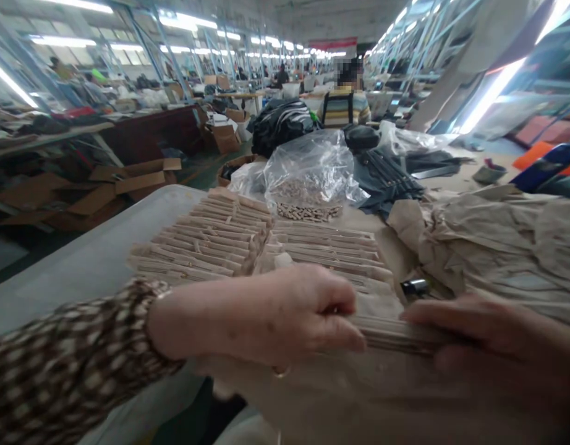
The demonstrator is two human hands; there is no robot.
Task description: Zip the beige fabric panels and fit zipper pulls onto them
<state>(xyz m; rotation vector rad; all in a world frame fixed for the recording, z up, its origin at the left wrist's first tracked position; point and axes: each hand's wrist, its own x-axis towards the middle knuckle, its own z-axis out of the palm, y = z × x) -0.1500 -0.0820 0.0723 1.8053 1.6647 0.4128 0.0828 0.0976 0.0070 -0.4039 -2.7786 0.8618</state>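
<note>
My left hand (285,315), in a checked brown sleeve, reaches across the middle with thumb and forefinger closed on a beige fabric piece (382,389). At the right, my right hand (502,346) grips the same piece, its thumb along the upper edge; motion blurs this hand. Between both hands runs a stitched, layered band of the fabric. Its lower part hangs towards me and hides the table edge. Just beyond my hands lie two overlapping rows of folded beige fabric pieces, a left row (201,238) and a right row (326,247), with small gold-coloured spots on them.
A clear plastic bag (313,164) with many small beige bits stands behind the rows. Crumpled beige fabric (502,241) is heaped at the right, near a small black-and-silver object (415,287). Dark garments (387,176) lie farther back. Open cardboard boxes (94,191) are left; a person (345,106) is beyond.
</note>
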